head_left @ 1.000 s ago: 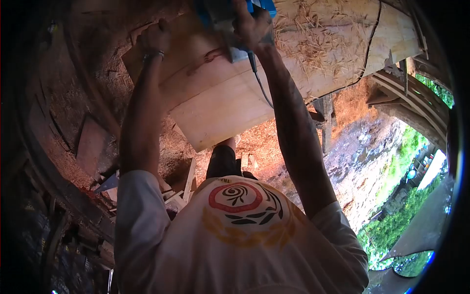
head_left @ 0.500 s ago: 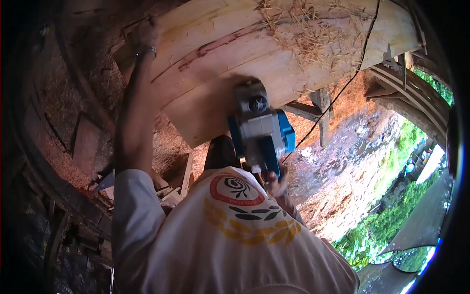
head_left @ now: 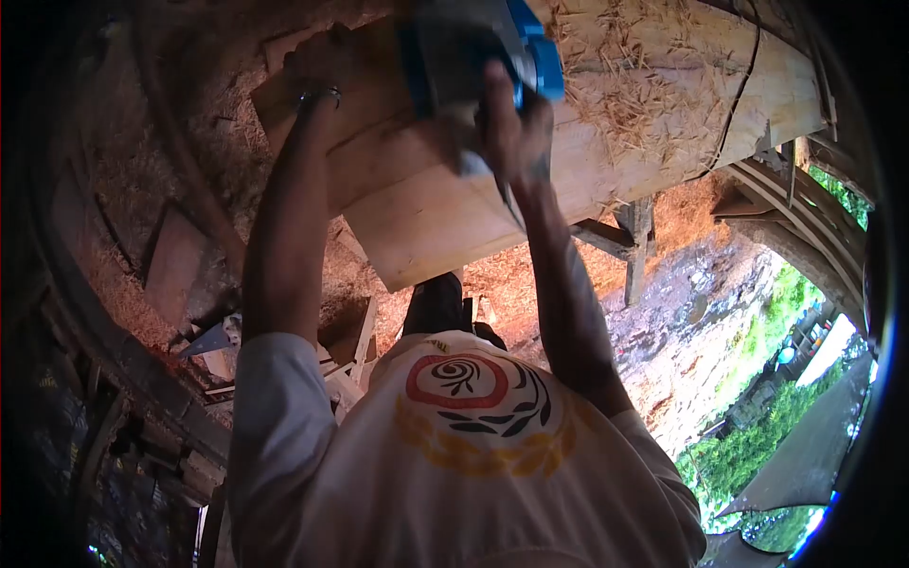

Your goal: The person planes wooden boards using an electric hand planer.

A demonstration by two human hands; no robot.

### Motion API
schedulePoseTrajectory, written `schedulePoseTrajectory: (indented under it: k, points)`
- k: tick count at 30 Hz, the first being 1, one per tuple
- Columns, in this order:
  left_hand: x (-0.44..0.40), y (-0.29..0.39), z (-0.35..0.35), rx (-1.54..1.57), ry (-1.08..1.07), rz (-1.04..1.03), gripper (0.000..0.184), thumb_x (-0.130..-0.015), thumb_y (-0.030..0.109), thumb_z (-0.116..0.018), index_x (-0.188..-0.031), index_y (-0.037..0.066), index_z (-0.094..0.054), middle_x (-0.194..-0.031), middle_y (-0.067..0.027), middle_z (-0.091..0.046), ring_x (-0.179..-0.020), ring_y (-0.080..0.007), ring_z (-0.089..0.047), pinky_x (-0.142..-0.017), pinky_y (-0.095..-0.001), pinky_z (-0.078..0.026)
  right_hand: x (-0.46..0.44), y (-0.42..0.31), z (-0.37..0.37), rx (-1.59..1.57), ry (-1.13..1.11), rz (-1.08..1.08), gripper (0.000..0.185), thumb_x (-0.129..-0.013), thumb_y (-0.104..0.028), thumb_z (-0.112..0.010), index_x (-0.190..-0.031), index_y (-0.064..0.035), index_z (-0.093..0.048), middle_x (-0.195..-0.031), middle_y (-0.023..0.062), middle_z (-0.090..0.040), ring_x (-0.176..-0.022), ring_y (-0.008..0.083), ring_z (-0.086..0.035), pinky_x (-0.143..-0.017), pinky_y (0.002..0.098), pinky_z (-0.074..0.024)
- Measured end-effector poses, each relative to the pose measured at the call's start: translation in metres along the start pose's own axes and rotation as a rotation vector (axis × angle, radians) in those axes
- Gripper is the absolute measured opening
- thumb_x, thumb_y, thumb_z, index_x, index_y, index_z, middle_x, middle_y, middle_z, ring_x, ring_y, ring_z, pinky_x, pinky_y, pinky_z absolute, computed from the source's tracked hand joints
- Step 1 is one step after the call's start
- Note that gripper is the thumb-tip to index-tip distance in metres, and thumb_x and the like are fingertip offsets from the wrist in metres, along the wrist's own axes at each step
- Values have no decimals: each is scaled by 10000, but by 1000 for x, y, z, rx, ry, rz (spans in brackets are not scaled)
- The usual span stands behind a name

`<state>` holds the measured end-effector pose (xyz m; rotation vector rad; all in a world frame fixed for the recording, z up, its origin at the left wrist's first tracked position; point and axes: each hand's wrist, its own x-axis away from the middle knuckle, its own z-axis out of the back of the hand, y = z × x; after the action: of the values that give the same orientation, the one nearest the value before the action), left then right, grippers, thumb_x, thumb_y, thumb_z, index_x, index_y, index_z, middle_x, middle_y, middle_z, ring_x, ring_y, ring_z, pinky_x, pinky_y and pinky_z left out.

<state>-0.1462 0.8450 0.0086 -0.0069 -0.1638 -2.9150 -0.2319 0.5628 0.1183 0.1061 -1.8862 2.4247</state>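
A blue and grey power tool (head_left: pixel 473 66), blurred by motion, is over the upper part of a wide pale wooden board (head_left: pixel 454 213). My right hand (head_left: pixel 511 128) is wrapped round the tool's handle, and its cord hangs down by the wrist. At the board's upper left end is my left hand (head_left: pixel 320 59), dark and blurred, with a bracelet at the wrist; its fingers cannot be made out. Curled wood shavings (head_left: pixel 634 95) cover the right part of the board.
A dark cable (head_left: pixel 739 104) crosses the board's right end. Wooden supports (head_left: pixel 637 241) stand under its near edge. Offcuts (head_left: pixel 365 341) and sawdust lie on the ground below. Curved timbers (head_left: pixel 791 204) are at the right, with greenery beyond.
Half a second ago the tool was near my body, tilted with its underside showing; my right hand has now carried it up and forward over the board. My left hand stays at the board's end.
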Motion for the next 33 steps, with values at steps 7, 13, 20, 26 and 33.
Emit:
schedulePoseTrajectory:
  k: [7, 13, 20, 26, 33]
  points:
    - [-8, -5, -14, -58, -56, 47, 502, -1017, 413, -359, -1087, 75, -725, -942, -181, -755, -881, -350, -743, -777, -469, -571, 3, 39, 5, 754, 161, 869, 604, -863, -159, -696, -1411, -8, -493, -855, 164, -640, -578, 297, -505, -532, 427, -438]
    - [-7, -17, -41, 19, 152, -46, 602, -1016, 460, -398, -789, 8, -725, -779, -254, -707, -744, -389, -725, -623, -518, -551, 259, 1, 75, -148, -122, -452, 469, -974, -455, -618, -1022, 11, -630, -643, -29, -510, -608, 66, -459, -503, 286, -355]
    - [-32, -31, -76, 177, 139, 80, 702, -1017, 512, -346, -733, 10, -745, -776, -277, -702, -761, -432, -716, -706, -559, -549, 322, 20, 102, 50, -188, -434, 588, -916, -559, -613, -1034, 17, -624, -619, 46, -569, -560, 149, -547, -518, 342, -435]
    - [-19, -27, -53, -288, 105, -163, 567, -1012, 498, -416, -1082, 19, -710, -952, -195, -747, -852, -379, -738, -729, -552, -568, 169, -21, 29, -35, -233, -435, 475, -971, -365, -630, -1166, 67, -656, -769, 131, -697, -737, 155, -648, -665, 345, -533]
    - [-61, -90, -138, 214, 840, -493, 501, -1038, 404, -347, -1074, 89, -735, -985, -158, -759, -907, -353, -733, -787, -437, -577, 53, -54, -24, 103, -134, -94, 518, -947, -450, -657, -921, 67, -675, -707, 270, -643, -637, 397, -673, -579, 427, -503]
